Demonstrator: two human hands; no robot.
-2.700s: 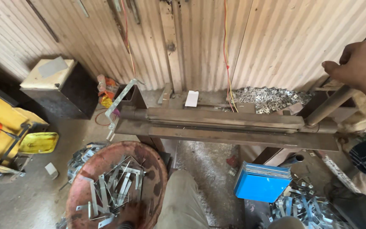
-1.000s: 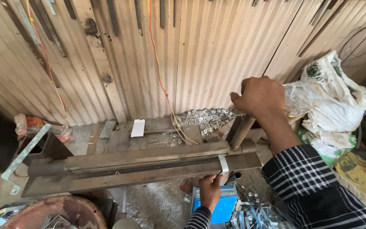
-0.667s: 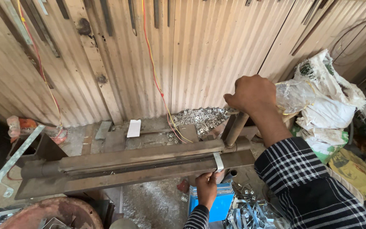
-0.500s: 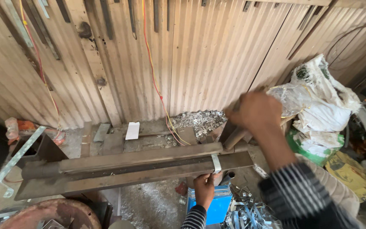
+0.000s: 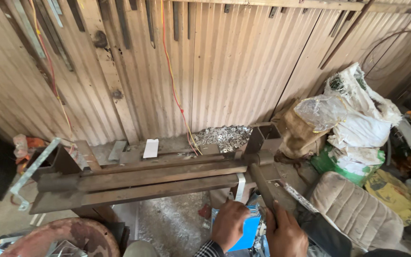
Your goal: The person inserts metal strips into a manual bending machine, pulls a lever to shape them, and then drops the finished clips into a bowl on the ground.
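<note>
A long rusty steel bending machine (image 5: 143, 178) lies across the view in front of me. Its dark lever handle (image 5: 261, 183) slants down from the right end toward me. My right hand (image 5: 285, 234) is closed around the lever's lower end. A thin pale metal strip (image 5: 239, 186) hangs from the machine's jaws just left of the lever. My left hand (image 5: 229, 223) grips the bottom of this strip, right beside my right hand and in front of a blue box (image 5: 249, 229).
A corrugated metal wall (image 5: 224, 66) stands behind, with an orange wire (image 5: 174, 90) hanging down it. A pile of small shiny metal pieces (image 5: 222, 134) and a white card (image 5: 151, 148) lie behind the machine. Sacks (image 5: 357, 119) and a padded cushion (image 5: 353, 209) fill the right; a red basin (image 5: 67, 237) sits lower left.
My right hand has swung the lever from upright behind the machine down toward me. My left hand stays on the strip below the jaws.
</note>
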